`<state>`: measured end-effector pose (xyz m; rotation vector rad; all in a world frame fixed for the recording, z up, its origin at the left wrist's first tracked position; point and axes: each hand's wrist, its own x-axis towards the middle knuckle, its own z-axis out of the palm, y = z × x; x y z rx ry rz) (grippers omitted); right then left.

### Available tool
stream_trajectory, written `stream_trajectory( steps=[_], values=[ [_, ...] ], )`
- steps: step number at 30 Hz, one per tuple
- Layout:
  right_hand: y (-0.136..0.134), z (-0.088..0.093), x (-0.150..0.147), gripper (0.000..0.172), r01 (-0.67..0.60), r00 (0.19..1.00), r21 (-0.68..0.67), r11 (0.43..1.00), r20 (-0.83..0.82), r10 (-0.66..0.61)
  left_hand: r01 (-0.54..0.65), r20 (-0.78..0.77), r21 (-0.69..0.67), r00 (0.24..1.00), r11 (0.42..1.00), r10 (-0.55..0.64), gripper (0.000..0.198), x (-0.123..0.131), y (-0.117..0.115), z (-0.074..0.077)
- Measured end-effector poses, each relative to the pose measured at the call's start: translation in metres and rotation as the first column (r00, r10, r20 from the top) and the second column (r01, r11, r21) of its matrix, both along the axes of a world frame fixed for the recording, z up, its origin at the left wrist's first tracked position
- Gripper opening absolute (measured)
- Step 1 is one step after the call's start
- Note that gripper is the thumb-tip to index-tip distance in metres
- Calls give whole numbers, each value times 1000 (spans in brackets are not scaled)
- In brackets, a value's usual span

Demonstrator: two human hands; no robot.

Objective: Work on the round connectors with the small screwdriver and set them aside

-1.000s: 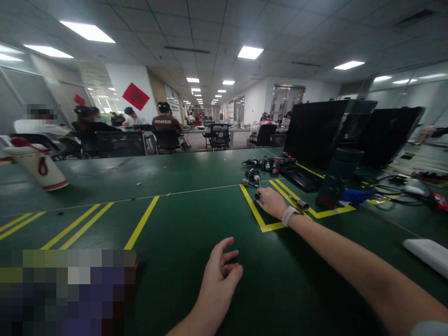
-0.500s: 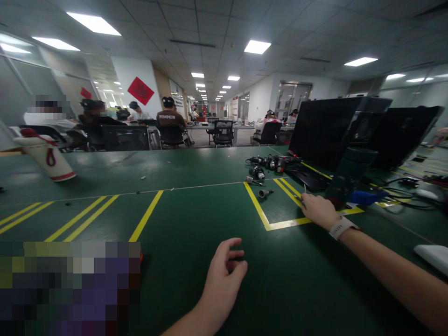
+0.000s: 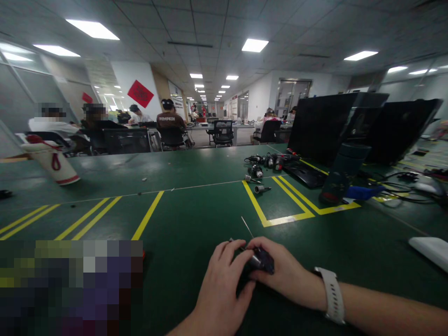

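Observation:
Both of my hands meet low in the middle of the head view, over the green table. Between them is a small dark cylindrical tool; its exact kind I cannot make out. A thin metal rod sticks up beside it; whether the two are joined is hidden by my fingers. My right hand is closed on the tool from the right. Curled over its left end, my left hand has its fingers against it. Beyond my hands lie a short metal cup-ended bit and another metal bit.
Yellow tape marks areas on the green table. Several black tools lie farther back. A dark tumbler, cables and black monitors stand right. At left is a white-and-red cup. People sit beyond.
My right hand has come from the taped area at the right to the front middle, bringing the dark tool. My left hand has shifted slightly right and now touches it.

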<state>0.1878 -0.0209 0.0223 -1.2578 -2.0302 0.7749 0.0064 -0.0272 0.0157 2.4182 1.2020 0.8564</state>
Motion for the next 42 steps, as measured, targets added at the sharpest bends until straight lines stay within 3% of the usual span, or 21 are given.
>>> stream_trajectory(
  steps=[3, 6, 11, 15, 18, 22, 26, 28, 30, 32, 36, 42],
  values=[
    [-4, -5, -11, 43, -64, 970, -90, 994, -240, 40, 85, -296, 153, 954, 985, -37, 56, -2, 1, 5],
    [-6, -7, -9, 42, -104, 958, -128, 986, -278, 65, 194, -446, 204, 891, 960, -86, 43, 0, 3, 14],
    [-8, -3, -5, 46, -167, 957, -156, 973, -263, 122, 290, -508, 264, 853, 920, -123, 33, -1, 5, 22],
    [-7, 0, 0, 60, -242, 934, -173, 955, -310, 180, 289, -519, 302, 849, 908, -97, 38, -7, 5, 22],
    [-3, 3, 9, 52, -261, 912, -210, 942, -373, 169, 255, -498, 315, 864, 914, -69, 41, -13, 8, 20],
    [3, 8, 19, 20, -164, 888, -235, 958, -457, 40, 120, -409, 282, 912, 952, 6, 43, -19, 16, 15],
    [5, 10, 21, 22, -88, 873, -210, 974, -488, -26, -98, -79, 13, 992, 995, 98, 41, -20, 26, 9],
    [5, 9, 23, 24, -33, 884, -170, 985, -465, -51, -113, 184, -222, 971, 968, 155, 38, -18, 29, 7],
    [5, 8, 24, 27, 12, 892, -148, 989, -445, -78, -58, 393, -440, 885, 896, 250, 35, -17, 31, 7],
    [5, 7, 26, 29, 42, 900, -134, 990, -426, -96, 24, 506, -580, 794, 814, 337, 32, -15, 31, 7],
    [7, 5, 26, 29, 57, 919, -104, 993, -382, -93, 130, 574, -652, 729, 747, 374, 31, -11, 27, 10],
    [7, 6, 22, 25, 51, 938, -71, 996, -338, -72, 119, 576, -581, 759, 805, 303, 33, -12, 25, 8]
  ],
)
